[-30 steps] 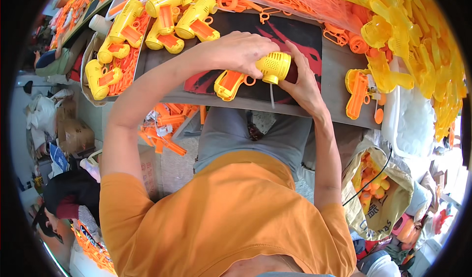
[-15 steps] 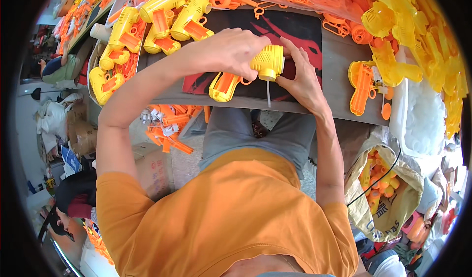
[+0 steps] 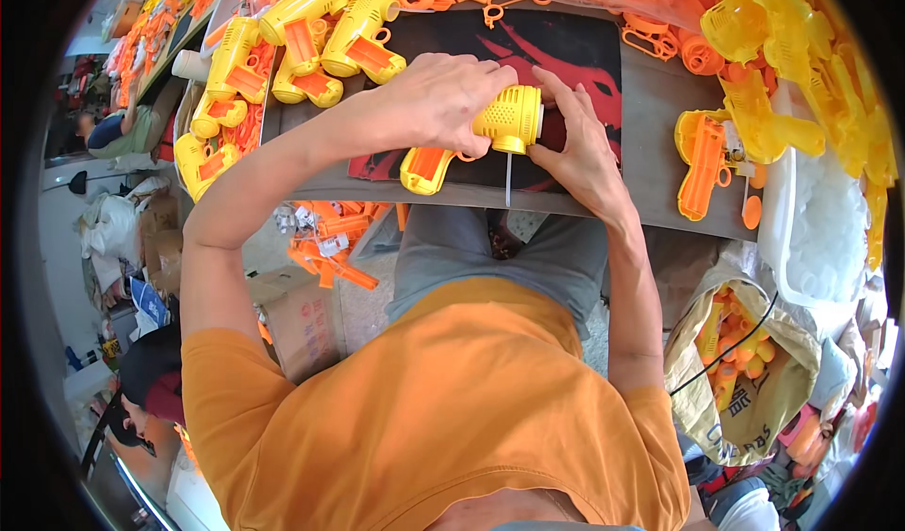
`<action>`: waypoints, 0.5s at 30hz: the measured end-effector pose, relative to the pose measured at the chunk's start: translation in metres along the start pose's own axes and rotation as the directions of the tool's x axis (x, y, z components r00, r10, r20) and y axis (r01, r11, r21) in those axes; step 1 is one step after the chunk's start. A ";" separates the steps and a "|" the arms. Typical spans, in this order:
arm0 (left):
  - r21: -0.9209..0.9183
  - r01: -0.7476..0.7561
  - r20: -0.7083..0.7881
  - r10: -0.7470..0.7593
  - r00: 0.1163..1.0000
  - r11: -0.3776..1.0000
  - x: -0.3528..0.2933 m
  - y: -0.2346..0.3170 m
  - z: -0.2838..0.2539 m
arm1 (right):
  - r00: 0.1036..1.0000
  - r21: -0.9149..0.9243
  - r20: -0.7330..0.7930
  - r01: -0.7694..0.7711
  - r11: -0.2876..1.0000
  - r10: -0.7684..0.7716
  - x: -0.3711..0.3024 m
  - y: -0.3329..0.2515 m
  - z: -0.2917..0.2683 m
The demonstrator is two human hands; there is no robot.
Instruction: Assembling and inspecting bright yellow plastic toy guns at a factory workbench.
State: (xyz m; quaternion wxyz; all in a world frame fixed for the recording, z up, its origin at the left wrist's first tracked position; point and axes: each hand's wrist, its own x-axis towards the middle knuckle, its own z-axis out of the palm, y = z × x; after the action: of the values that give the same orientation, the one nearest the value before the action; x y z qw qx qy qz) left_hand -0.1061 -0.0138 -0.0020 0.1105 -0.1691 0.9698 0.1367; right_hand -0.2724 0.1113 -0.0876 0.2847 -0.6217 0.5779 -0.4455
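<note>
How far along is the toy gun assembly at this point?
Done: a batch of assembled yellow toy guns lies piled at the table's left. In hand: the left hand and right hand hold one yellow toy gun. Left: loose yellow shells and an open half wait on the right.
</note>
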 end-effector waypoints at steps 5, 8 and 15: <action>0.119 -0.102 -0.120 0.116 0.986 0.988 -0.007 -0.002 0.018 | 1.000 -0.026 -0.014 0.019 0.999 -0.019 0.000 0.000 0.002; 0.067 -0.079 -0.050 0.082 0.995 0.995 -0.007 0.000 0.016 | 1.000 -0.032 -0.014 0.020 0.999 -0.020 0.000 0.001 0.002; 0.067 -0.034 -0.004 0.034 0.999 0.997 -0.005 0.005 0.016 | 1.000 -0.020 -0.018 0.016 1.000 -0.016 -0.001 0.004 0.000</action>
State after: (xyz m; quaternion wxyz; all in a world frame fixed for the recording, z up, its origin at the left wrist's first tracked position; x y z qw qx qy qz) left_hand -0.1003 -0.0032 -0.0150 0.1112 -0.1491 0.9769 0.1054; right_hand -0.2743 0.1112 -0.0912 0.2696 -0.6252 0.5798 -0.4475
